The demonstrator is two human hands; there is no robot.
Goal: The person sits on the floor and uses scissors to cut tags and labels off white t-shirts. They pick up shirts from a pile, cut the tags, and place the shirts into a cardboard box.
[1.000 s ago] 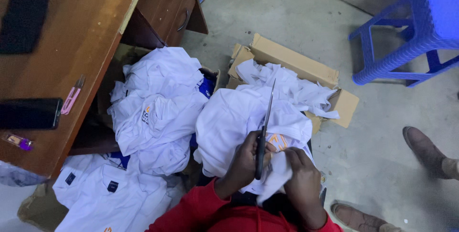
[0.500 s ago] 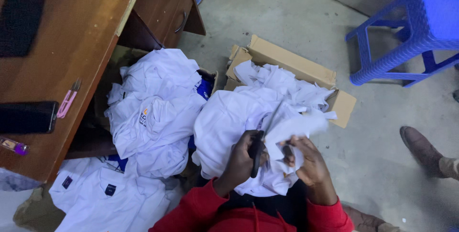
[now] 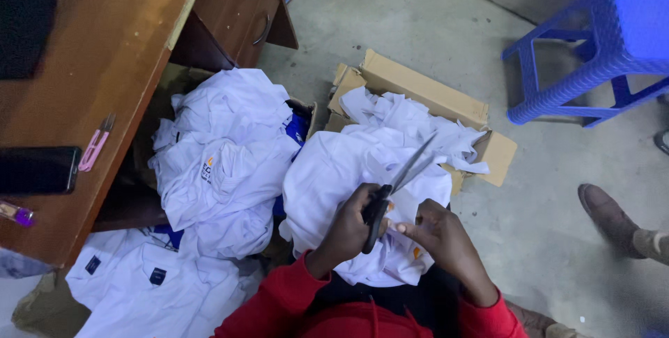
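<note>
Scissors [image 3: 394, 188] sit in the left hand [image 3: 348, 230]. The fingers are curled tight around the black handles, and the long blades point up and to the right, a little apart. They hang just over a white shirt [image 3: 334, 171] that lies bunched on the person's lap.

The right hand [image 3: 439, 230] is just beside the scissors. Its finger and thumb are pinched shut on a small bit of the shirt, right below the blades. The other fingers are bent in loosely. Small orange marks show on the cloth near both hands. Both arms wear red sleeves [image 3: 279, 303].

Behind the shirt is a brown cardboard box [image 3: 418, 87] on the floor [image 3: 418, 10]. More white cloth [image 3: 404, 115] spills out of it.

Left of the lap is a big pile of white shirts [image 3: 223, 164], with a bit of blue peeking out. More shirts [image 3: 153, 289] lie lower down, with small dark tags on them.

A wooden desk [image 3: 104, 52] stands on the left. On it lie a black phone [image 3: 38, 169], a small pink clipper [image 3: 94, 146] and a little purple thing [image 3: 17, 214] at the edge. I cannot tell what that last one is.

On the right is a blue plastic stool [image 3: 606, 38]. Near it, a brown shoe [image 3: 610, 216] rests on the grey floor, well away from the hands.
</note>
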